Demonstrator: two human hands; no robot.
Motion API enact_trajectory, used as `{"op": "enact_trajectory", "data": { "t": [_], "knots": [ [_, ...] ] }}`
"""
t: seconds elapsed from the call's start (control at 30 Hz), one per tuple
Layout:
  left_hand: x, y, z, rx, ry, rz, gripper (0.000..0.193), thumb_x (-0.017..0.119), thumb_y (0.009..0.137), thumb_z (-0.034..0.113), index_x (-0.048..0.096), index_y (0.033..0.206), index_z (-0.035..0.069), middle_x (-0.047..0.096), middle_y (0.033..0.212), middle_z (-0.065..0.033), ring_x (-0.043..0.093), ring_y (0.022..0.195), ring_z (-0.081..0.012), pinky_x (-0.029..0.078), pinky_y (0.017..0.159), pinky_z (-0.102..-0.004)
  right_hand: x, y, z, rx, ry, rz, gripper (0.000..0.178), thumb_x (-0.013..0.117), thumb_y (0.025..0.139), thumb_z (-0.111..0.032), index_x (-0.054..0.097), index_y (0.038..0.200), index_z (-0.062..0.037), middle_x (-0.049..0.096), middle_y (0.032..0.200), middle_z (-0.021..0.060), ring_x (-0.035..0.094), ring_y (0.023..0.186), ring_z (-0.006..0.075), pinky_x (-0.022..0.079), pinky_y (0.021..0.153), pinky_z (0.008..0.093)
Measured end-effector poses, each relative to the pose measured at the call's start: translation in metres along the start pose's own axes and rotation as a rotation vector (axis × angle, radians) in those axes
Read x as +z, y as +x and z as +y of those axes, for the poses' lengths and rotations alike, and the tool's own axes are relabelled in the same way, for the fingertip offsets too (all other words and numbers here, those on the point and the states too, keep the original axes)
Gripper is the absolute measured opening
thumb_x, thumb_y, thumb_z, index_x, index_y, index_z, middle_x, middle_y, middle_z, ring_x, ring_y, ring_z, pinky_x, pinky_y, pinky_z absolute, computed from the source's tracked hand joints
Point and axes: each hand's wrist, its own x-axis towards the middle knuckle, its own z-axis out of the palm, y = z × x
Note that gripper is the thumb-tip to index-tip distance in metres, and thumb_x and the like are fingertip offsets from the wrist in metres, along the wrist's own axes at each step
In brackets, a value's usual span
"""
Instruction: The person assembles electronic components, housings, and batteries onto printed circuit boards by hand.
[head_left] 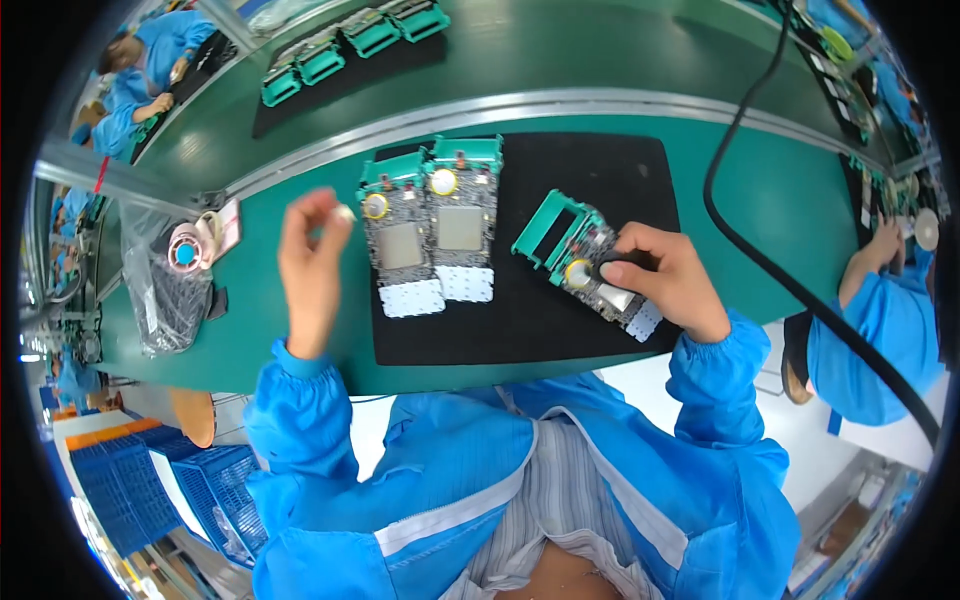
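Observation:
My right hand [672,278] grips a circuit board [597,262] with a green plastic frame at one end, tilted above the black mat [600,170]. A yellow-rimmed round part sits on that board, and something small and dark shows at my fingertips. My left hand [312,270] is raised left of the mat, its fingers pinched near a small whitish bit [345,213] too small to name. Between my hands two similar boards lie side by side, a left board [402,215] and a right board [463,195], each with a green frame, a square grey block and a white dotted end.
A pink-and-white tape roll [188,250] and a clear plastic bag [155,305] lie at the left. Several framed boards [372,35] rest beyond the metal rail [560,103]. A thick black cable [770,255] crosses the right side. Co-workers sit at far left and right; blue crates [130,480] stand lower left.

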Motion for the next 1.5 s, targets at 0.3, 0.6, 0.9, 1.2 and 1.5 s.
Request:
{"op": "enact_trajectory", "data": {
  "t": [0.3, 0.6, 0.9, 1.2, 1.5],
  "knots": [
    [-0.013, -0.049, 0.011, 0.251, 0.416, -0.371, 0.127, 0.089, 0.052, 0.034, 0.01, 0.142, -0.011, 0.023, 0.145, -0.031, 0.022, 0.136, -0.0451, 0.019, 0.111, -0.0498, 0.032, 0.024, -0.008, -0.345, -0.046, 0.688, 0.034, 0.06, 0.093, -0.019, 0.056, 0.119, 0.001, 0.059, 0.118, 0.0139, 0.056, 0.107, 0.0212, 0.043, 0.092, 0.0292],
    [-0.009, -0.031, 0.032, 0.335, 0.534, -0.557, 0.133, 0.087, 0.05, 0.045, 0.01, 0.14, -0.017, 0.021, 0.143, -0.0354, 0.019, 0.137, -0.049, 0.022, 0.107, -0.0589, 0.03, -0.059, 0.019, -0.125, -0.081, 0.881, 0.006, 0.051, 0.091, -0.001, 0.05, 0.097, 0.0017, 0.047, 0.136, 0.0215, 0.045, 0.127, 0.0324, 0.032, 0.106, 0.0389],
    [0.14, 0.151, 0.019, 0.466, 0.564, -0.435, 0.124, 0.082, 0.057, 0.051, 0.017, 0.138, -0.017, 0.029, 0.141, -0.0332, 0.026, 0.135, -0.0434, 0.021, 0.111, -0.0509, -0.132, 0.119, 0.049, -0.152, -0.121, 0.938, 0.038, 0.057, 0.094, -0.025, 0.056, 0.119, 0.0024, 0.062, 0.114, 0.0147, 0.058, 0.107, 0.023, 0.043, 0.093, 0.032],
    [0.218, 0.243, 0.012, 0.44, 0.7, -0.041, 0.074, 0.068, 0.082, 0.036, 0.036, 0.138, 0.0, 0.038, 0.142, -0.0174, 0.023, 0.139, -0.0346, 0.013, 0.111, -0.0573, -0.231, 0.32, 0.045, -0.519, -0.139, 1.065, 0.024, 0.058, 0.092, -0.022, 0.06, 0.102, -0.0007, 0.067, 0.087, 0.0136, 0.063, 0.077, 0.0234, 0.049, 0.073, 0.0336],
    [0.221, 0.14, 0.071, 0.592, 0.617, -0.284, 0.076, 0.072, 0.076, 0.023, 0.036, 0.141, 0.006, 0.02, 0.153, -0.0172, 0.016, 0.142, -0.0384, 0.013, 0.112, -0.055, -0.22, 0.172, 0.047, -0.449, -0.191, 0.692, 0.041, 0.048, 0.093, -0.002, 0.048, 0.133, -0.0124, 0.063, 0.088, 0.0091, 0.057, 0.065, 0.0144, 0.05, 0.063, 0.0278]
  ]
}}
